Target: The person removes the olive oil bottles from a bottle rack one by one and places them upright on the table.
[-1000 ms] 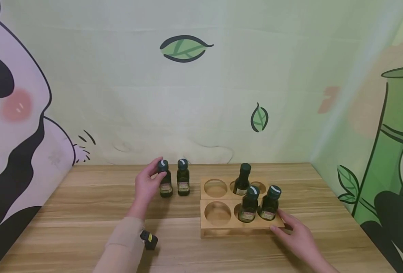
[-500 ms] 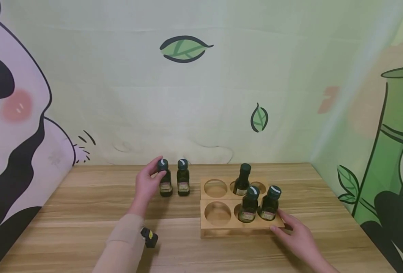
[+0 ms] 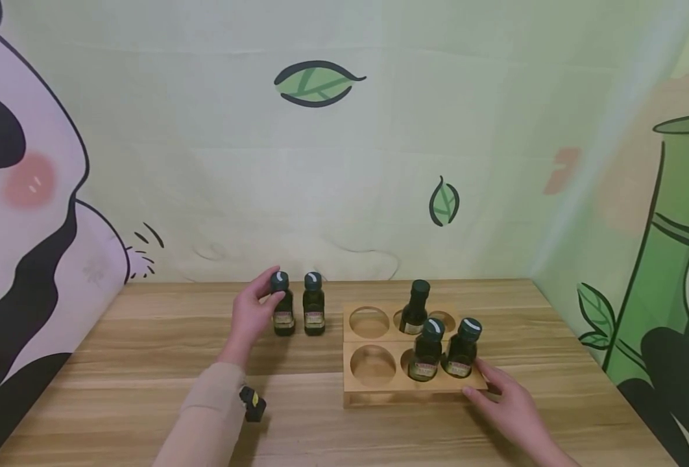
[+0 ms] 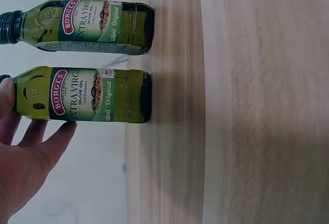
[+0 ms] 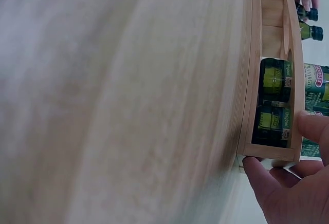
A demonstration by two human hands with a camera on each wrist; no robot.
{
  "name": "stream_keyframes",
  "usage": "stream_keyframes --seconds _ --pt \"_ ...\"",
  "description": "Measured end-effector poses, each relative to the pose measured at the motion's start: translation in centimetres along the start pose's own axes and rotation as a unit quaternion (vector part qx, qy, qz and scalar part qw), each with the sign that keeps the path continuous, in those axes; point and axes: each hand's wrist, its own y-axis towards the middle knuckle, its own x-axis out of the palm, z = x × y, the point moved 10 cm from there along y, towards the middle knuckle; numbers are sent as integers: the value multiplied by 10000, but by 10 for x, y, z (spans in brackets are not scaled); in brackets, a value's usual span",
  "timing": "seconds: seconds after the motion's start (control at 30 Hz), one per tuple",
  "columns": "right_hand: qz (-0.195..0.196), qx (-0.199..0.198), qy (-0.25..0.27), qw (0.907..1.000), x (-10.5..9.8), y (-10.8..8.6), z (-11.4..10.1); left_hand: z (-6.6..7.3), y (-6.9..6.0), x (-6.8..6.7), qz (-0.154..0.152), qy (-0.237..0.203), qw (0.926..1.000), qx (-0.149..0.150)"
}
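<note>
My left hand (image 3: 253, 319) pinches the upper part of a green Borges olive oil bottle (image 3: 284, 316), which stands upright on the table. A second such bottle (image 3: 314, 314) stands just to its right, untouched. In the left wrist view the thumb and fingers of the left hand (image 4: 25, 157) are round the neck of the bottle (image 4: 85, 94). My right hand (image 3: 510, 405) grips the front right corner of a wooden rack (image 3: 379, 390). Two bottles (image 3: 425, 357) (image 3: 461, 353) sit in its front row, and a slimmer dark bottle (image 3: 415, 311) in its back row.
Two round holes at the left of the rack hold nothing. The wooden table (image 3: 163, 350) ends at a printed cloth backdrop (image 3: 379, 162). A small black device (image 3: 253, 403) is at the left wrist, by the sleeve (image 3: 207, 405).
The black device at the left wrist has shifted slightly, with the forearm. Both hands otherwise keep their places, and the bottles and rack have not visibly moved.
</note>
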Motion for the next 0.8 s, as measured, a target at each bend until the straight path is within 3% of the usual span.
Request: stream_keyframes --seconds 0.47,0.7,0.8 --pt "94 -118 45 9999 -2 -1 -2 -2 -1 -1 104 -53 9997 199" --pt "123 -149 40 9998 -3 -2 -3 -10 -5 -1 49 -245 9997 -44" --pt "137 -169 34 9998 -3 -2 -3 -10 -8 -3 18 -297 9996 0"
